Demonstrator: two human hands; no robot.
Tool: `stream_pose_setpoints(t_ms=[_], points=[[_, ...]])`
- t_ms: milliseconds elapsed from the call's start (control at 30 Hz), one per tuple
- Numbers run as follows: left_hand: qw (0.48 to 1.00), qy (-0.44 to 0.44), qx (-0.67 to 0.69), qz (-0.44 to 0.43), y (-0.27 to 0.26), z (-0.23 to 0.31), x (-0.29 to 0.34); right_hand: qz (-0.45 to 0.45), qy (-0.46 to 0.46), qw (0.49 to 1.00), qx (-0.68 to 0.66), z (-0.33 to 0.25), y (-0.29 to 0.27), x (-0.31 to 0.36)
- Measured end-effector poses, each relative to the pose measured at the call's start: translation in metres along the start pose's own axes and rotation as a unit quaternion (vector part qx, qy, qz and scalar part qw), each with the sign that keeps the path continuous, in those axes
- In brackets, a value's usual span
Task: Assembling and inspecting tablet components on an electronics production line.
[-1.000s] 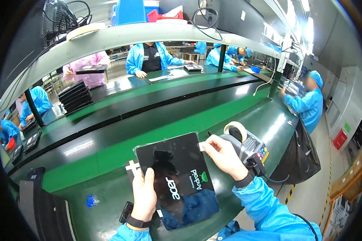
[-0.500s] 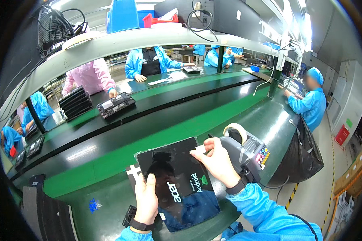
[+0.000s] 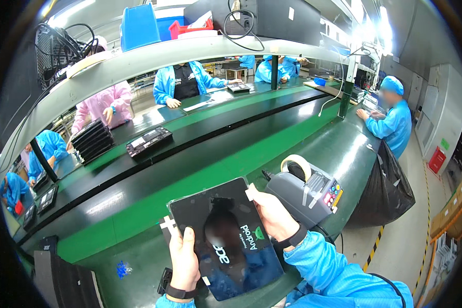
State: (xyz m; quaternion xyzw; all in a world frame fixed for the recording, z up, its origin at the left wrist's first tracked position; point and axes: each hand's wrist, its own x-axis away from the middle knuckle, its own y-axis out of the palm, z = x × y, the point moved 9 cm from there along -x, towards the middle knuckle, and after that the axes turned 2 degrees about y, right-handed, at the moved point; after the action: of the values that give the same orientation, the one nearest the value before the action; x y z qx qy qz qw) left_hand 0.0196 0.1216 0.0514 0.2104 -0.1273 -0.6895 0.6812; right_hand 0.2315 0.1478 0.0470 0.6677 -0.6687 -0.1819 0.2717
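The tablet point(image 3: 218, 218) is between the two hands, above the near part of the bench point(image 3: 143, 246). The left hand point(image 3: 185, 259) pinches its left side, thumb on the front, other fingers hidden. The right hand point(image 3: 273, 213) has its fingers close together at the top right corner, by some white tape point(image 3: 249, 194); I cannot tell if they pinch. If the left thumb slips, the tablet could drop. A crooked push could crease the tape. The tape machine point(image 3: 297, 197) is just past the right hand and could get bumped. Blue bits point(image 3: 122, 269) lie to the left.
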Motion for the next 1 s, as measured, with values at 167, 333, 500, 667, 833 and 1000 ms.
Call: stream_pose_setpoints(t_ms=[167, 333, 500, 667, 833, 1000], points=[[1.0, -0.001, -0.002, -0.012, -0.005, -0.003, -0.002, 0.102, -0.108, 0.981, 0.125, -0.026, -0.019, 0.018], [1.0, 0.0, -0.021, -0.011, -0.009, -0.007, -0.005, 0.153, -0.332, 0.854, 0.372, -0.056, 0.011, 0.039], [0.999, 0.037, -0.031, 0.006, -0.017, -0.004, -0.011, 0.071, -0.209, 0.917, 0.332, -0.04, 0.015, 0.012], [0.995, 0.016, 0.078, 0.066, -0.037, 0.016, -0.017, -0.087, 0.013, 0.957, 0.278, 0.003, 0.048, -0.005], [0.957, -0.008, 0.237, 0.165, -0.145, 0.005, -0.064, 0.035, -0.154, 0.94, 0.301, -0.018, 0.011, 0.007], [0.947, 0.181, 0.135, 0.228, -0.291, 0.006, -0.126, 0.071, -0.196, 0.939, 0.272, -0.013, 0.005, 0.002]])
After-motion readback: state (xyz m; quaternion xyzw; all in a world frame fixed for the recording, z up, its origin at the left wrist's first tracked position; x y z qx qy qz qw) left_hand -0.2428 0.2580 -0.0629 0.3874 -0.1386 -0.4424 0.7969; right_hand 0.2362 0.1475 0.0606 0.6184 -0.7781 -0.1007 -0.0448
